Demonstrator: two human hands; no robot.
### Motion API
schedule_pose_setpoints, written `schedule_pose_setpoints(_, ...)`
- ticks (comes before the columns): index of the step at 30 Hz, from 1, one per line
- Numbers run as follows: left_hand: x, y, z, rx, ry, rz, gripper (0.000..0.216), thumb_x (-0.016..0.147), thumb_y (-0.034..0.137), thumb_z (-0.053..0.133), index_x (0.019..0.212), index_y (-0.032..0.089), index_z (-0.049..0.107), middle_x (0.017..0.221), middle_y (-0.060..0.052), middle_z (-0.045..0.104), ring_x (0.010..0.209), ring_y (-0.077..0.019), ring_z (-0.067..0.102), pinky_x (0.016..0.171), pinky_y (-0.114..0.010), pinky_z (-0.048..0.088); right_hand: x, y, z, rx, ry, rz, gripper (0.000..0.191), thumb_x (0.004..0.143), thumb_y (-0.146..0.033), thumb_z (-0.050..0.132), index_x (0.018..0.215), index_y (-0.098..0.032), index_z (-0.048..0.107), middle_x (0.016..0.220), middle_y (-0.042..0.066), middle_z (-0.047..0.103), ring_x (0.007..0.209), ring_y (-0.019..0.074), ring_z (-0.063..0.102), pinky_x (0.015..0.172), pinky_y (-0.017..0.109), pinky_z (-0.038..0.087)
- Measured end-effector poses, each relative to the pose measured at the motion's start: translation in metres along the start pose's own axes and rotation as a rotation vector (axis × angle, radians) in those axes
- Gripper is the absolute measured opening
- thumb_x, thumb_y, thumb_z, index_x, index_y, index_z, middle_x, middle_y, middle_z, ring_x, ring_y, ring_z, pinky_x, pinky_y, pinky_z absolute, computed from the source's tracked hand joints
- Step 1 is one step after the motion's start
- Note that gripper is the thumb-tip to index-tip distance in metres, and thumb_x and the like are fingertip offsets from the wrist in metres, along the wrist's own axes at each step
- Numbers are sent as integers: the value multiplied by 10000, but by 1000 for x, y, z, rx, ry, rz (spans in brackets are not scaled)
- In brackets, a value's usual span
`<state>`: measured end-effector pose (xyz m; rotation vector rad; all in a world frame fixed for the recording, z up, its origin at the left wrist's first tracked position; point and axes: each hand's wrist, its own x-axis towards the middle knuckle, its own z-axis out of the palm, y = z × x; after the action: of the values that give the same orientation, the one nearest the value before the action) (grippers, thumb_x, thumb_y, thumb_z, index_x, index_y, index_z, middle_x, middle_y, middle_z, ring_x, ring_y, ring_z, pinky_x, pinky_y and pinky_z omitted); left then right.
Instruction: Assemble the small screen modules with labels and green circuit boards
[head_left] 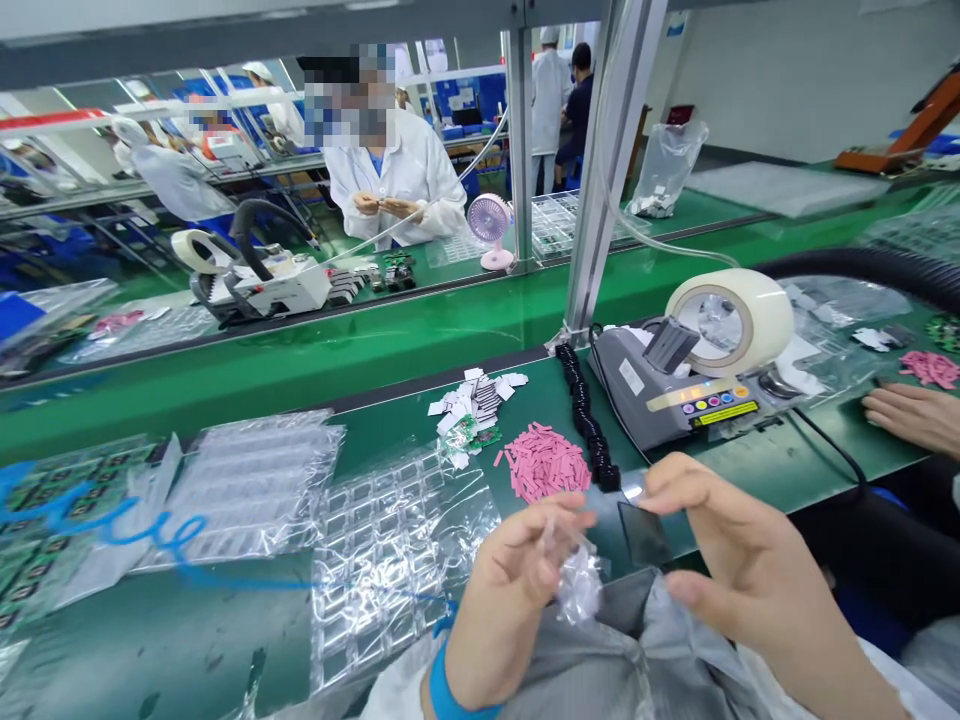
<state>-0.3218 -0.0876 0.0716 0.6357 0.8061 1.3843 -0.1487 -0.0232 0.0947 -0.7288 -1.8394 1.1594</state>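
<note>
My left hand [517,580], with a blue band round its wrist, has its fingers curled on a crumpled piece of clear plastic film [579,588]. My right hand [742,550] is open, its thumb and fingers spread apart. Near its fingertips lies a dark square piece [643,533] at the table edge. Just beyond my left hand is a heap of pink strips [546,462]. A row of black parts [583,415] runs beside the heap. White pieces [480,398] and small green circuit boards [469,435] lie behind it.
A clear compartment tray [390,560] lies left of my hands, with wrapped trays [255,485] beyond. A blue coiled cord [247,583] crosses the table. A tape dispenser [675,390] stands to the right. A neighbour's hand [915,412] rests far right; a co-worker [390,180] sits opposite.
</note>
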Motion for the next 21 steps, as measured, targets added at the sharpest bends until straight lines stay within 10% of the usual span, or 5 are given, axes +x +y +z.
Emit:
schedule_pose_setpoints(10,-3,-24,-14,669,111,787,482,685,54,647,1107,268,557,1100,-40,671,1222,-278,478,1089,-579,180,-2,-5,33,-110,-87,192,203,739,-223,594,836,-241,417,821,-31,436,762,149,436,673,292,353)
schedule_pose_setpoints(21,-8,-23,-2,284,396,501,337,580,17,738,789,279,714,944,-23,734,1151,-286,543,1078,-511,250,1,-3,43,-134,-71,230,191,718,-253,601,794,-225,428,809,-4,489,773,175,484,679,316,406)
